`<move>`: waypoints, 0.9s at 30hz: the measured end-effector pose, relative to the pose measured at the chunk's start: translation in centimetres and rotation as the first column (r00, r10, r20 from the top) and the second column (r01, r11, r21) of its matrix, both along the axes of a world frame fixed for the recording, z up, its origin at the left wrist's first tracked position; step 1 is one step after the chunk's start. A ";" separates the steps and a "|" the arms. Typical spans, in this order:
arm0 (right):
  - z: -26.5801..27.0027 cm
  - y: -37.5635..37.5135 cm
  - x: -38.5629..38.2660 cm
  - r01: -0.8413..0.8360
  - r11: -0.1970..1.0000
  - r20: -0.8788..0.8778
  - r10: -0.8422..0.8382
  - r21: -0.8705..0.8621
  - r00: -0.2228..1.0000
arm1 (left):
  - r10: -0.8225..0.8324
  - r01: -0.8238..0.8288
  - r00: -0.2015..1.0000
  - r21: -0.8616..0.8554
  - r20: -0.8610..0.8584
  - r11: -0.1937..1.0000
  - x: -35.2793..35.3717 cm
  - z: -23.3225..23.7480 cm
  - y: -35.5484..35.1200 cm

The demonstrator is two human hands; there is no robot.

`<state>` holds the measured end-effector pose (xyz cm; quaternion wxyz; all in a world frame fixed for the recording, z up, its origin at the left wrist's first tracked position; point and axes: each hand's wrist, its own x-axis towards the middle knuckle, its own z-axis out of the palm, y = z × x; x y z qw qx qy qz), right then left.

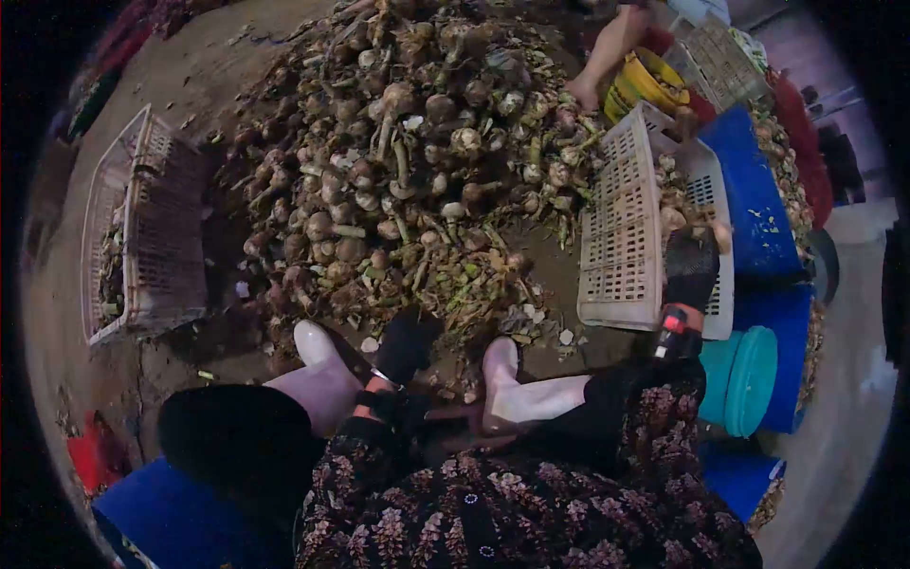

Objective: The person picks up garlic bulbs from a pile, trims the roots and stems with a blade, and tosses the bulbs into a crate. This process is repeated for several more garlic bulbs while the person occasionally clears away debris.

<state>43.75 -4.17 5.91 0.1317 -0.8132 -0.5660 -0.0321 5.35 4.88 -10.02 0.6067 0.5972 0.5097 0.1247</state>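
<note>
A large heap of soil-stained bulbs (351,194) that look like garlic, some with stalks, covers the floor before me. My right hand (692,266), in a black mesh glove, is over the white plastic crate (616,237) on the right. Pale bulbs (722,235) show at its curled fingertips, and more lie inside the crate. My left hand (408,343), in a dark glove, is low at the near edge of the heap, between my boots. Its fingers merge with the shadow, so whether they hold anything is hidden.
Another white crate (166,237) stands at the left. To the right are blue containers (754,190), a teal bucket (751,379) and a yellow bucket (649,81). Another person's arm (611,57) reaches to the heap's far right. My pale boots (322,365) flank the near edge.
</note>
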 end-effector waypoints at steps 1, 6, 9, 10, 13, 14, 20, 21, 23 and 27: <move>-0.4 0.3 0.4 0.000 1.000 0.000 0.000 -0.012 1.000 | -0.137 0.124 0.991 0.399 0.004 0.909 0.1 -1.4 0.2; -8.3 5.7 -1.0 -0.137 0.969 -0.249 0.084 -0.205 0.965 | -0.328 0.442 0.895 0.707 -0.304 0.552 -0.4 -5.0 -0.5; -16.0 9.7 -2.7 -0.183 0.892 -0.279 0.067 -0.414 0.958 | -0.348 0.462 0.880 0.754 -0.324 0.467 -0.2 -3.2 0.0; -18.5 10.6 -3.2 -0.160 0.866 -0.264 0.034 -0.474 0.964 | -0.329 0.368 0.922 0.732 -0.205 0.574 -0.2 -3.0 0.0; -25.5 12.5 -3.9 -0.075 0.784 -0.171 -0.040 -0.616 0.984 | -0.253 0.236 0.965 0.641 -0.066 0.731 -0.7 -3.4 -0.3; -27.9 12.6 -3.8 -0.047 0.752 -0.117 -0.041 -0.658 0.992 | -0.261 0.300 0.952 0.644 -0.158 0.704 -0.8 -3.7 -0.5; -22.3 12.0 -10.8 0.022 0.679 -0.226 -0.275 -0.734 0.934 | -0.369 0.339 0.922 0.703 -0.117 0.625 -0.2 -2.2 0.0; -23.8 11.8 -10.0 -0.139 0.681 -0.273 -0.092 -0.719 0.958 | -0.406 0.423 0.893 0.667 -0.193 0.613 -0.1 -1.8 0.2; -23.9 11.1 -10.2 -0.287 0.767 -0.384 0.057 -0.574 0.921 | -0.295 0.257 0.955 0.444 0.017 0.858 0.4 -4.1 -0.6; -23.6 11.0 -12.0 -0.429 0.842 -0.481 0.242 -0.328 0.843 | -0.108 0.073 0.989 0.286 0.106 0.955 0.9 -3.1 -1.3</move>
